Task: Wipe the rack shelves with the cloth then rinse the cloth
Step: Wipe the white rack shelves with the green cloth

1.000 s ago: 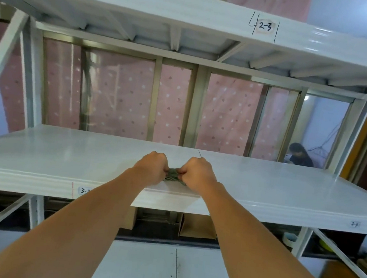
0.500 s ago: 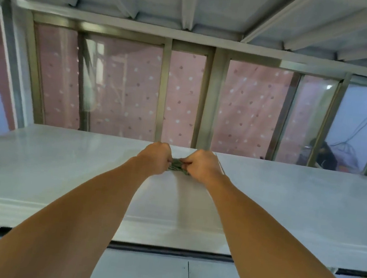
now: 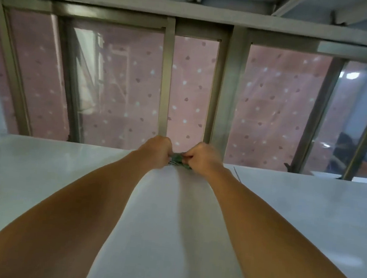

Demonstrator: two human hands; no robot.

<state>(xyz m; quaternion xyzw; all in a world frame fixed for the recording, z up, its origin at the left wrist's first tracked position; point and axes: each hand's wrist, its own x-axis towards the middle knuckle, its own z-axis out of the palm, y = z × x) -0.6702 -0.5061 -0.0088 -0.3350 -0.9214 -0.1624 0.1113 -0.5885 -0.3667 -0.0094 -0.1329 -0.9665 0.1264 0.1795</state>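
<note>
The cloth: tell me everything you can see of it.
Only a small part of the cloth shows: a dark green, bunched wad of soft fabric, creased, with some lighter flecks. It lies pressed on the white shelf near the shelf's far edge, in front of the window. The left hand and right hand grip it from either side, fists closed, hiding most of it. Its full size and shape cannot be told.

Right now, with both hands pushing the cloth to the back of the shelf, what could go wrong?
The cloth, bunched between the left hand and right hand, sits near the shelf's back edge; one more push could send it off the back. Knuckles might hit the window frame right behind. So small a wad likely wipes only a narrow strip.
</note>
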